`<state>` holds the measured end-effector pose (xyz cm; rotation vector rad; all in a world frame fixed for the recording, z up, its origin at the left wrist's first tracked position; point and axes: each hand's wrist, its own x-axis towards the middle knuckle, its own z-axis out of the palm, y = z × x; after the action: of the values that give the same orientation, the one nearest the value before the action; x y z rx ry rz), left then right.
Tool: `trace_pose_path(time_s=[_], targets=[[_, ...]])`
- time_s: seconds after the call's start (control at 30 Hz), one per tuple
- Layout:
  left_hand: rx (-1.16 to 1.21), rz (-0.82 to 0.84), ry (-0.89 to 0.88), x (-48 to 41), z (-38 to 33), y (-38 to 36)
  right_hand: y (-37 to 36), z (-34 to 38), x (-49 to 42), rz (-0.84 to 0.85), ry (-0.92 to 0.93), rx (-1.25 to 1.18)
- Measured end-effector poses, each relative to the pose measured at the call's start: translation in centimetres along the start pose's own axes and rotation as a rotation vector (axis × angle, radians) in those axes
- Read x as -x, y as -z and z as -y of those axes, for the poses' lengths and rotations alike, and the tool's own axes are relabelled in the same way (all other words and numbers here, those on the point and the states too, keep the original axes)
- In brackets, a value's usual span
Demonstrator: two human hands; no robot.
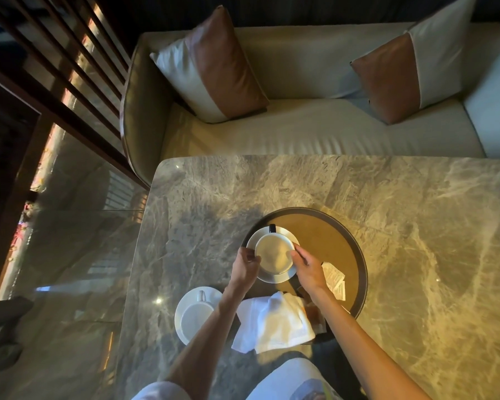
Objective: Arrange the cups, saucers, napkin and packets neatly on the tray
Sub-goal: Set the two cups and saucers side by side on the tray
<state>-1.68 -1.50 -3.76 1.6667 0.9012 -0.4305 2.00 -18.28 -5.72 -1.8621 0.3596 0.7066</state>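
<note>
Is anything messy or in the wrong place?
The white napkin lies crumpled, draped over the near rim of the round tray. A white cup on its saucer sits off the tray, left of it on the marble table.

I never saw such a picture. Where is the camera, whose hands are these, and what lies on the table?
There is no machine: a person wears a camera on the head, looking down at their hands. A round tray stands on the marble table. The left hand grips a saucer and the right hand pinches the cup on it, at the tray's far left. Packets lie on the tray; the napkin lies across its near rim. A second cup on a second saucer stands on the table, left of the tray.
</note>
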Motion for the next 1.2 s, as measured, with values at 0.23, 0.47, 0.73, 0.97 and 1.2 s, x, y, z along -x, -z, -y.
trace_pose_path(time_s=[0.23, 0.47, 0.73, 0.97, 1.2], targets=[[-0.028, 0.021, 0.006, 0.2, -0.3, -0.1, 0.1, 0.2, 0.6, -0.021, -0.002, -0.044], [-0.006, 0.064, -0.058, 1.0, -0.8, 0.1, 0.0, 0.3, 0.7, -0.027, -0.017, -0.051], [0.012, 0.081, -0.046, 1.0, -0.5, 0.4, 0.8, 0.3, 0.7, 0.035, -0.051, -0.076], [0.033, -0.128, -0.176, 1.1, 0.6, 6.3, 2.0, 4.1, 3.1, -0.195, 0.139, 0.031], [-0.144, -0.389, -0.030, 3.8, 9.0, 16.1, -9.0, 4.7, 7.7, 0.288, 0.009, 0.293]])
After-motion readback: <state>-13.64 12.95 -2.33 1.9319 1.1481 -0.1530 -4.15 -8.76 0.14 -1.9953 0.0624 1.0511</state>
